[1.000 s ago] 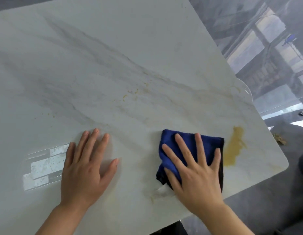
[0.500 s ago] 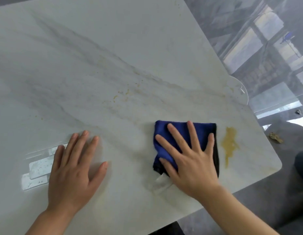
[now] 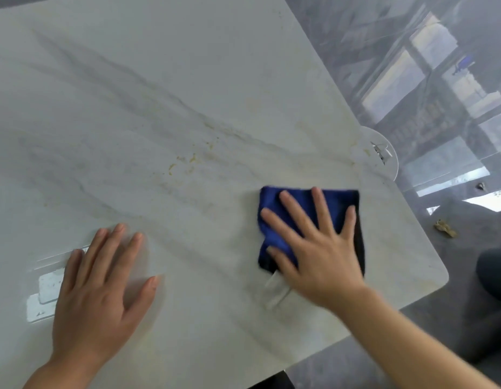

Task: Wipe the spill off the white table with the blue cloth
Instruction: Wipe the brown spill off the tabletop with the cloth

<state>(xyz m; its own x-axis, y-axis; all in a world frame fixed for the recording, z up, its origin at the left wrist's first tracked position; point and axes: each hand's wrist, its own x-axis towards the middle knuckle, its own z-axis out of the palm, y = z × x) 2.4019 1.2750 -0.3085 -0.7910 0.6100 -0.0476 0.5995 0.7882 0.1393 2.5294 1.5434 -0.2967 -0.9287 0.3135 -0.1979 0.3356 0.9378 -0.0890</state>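
A folded blue cloth (image 3: 297, 202) lies flat on the white marble-look table (image 3: 187, 80), near its right edge. My right hand (image 3: 316, 248) presses down on the cloth with straight, spread fingers. The big yellow spill is not visible; the cloth covers that spot. Small yellow specks (image 3: 187, 161) dot the table's middle. My left hand (image 3: 100, 284) rests flat on the table at the lower left, fingers straight. A white tag (image 3: 274, 290) sticks out from under the cloth's near edge.
The table's rounded right corner (image 3: 440, 279) and near edge drop to a dark grey floor. A clear round plate (image 3: 381, 153) overhangs the right edge. A small yellow scrap (image 3: 445, 228) lies on the floor. A bright reflection (image 3: 44, 299) lies by my left hand.
My right hand has slid the cloth rightward over the yellow spill, which showed beside the cloth before and is now covered. My left hand stays flat on the table.
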